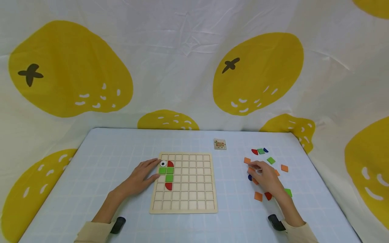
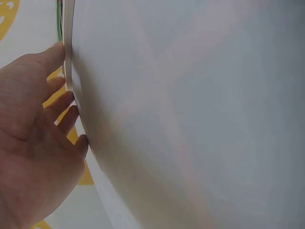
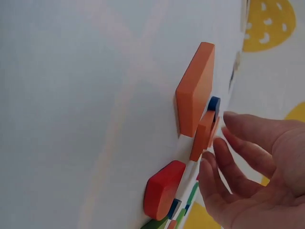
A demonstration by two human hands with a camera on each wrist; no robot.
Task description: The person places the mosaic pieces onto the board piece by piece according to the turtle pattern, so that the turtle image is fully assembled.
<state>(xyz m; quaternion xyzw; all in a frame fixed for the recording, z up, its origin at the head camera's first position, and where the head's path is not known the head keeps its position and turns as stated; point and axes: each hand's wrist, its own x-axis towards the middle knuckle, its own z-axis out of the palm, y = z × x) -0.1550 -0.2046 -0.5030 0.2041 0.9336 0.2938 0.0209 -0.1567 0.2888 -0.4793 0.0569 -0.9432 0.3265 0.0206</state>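
Note:
A square wooden grid board (image 1: 194,196) lies on the table with a white eye piece (image 1: 163,163), green squares (image 1: 169,178) and red quarter-circles (image 1: 168,186) in its upper left cells. My left hand (image 1: 138,179) rests against the board's left edge, fingers fairly straight. Over the scattered pieces on the right, my right hand (image 1: 267,177) reaches down, its fingertips close to an orange square (image 1: 251,170) and a dark blue piece (image 1: 250,177). In the right wrist view, the thumb and fingers of my right hand (image 3: 252,167) are apart, with no piece visibly held.
Around the right hand lie more orange squares (image 1: 258,196), green squares (image 1: 271,160) and red pieces (image 1: 254,152). A small pattern card (image 1: 220,144) lies behind the board, to its right. The pale cloth (image 1: 121,145) ends at a patterned curtain (image 1: 182,84).

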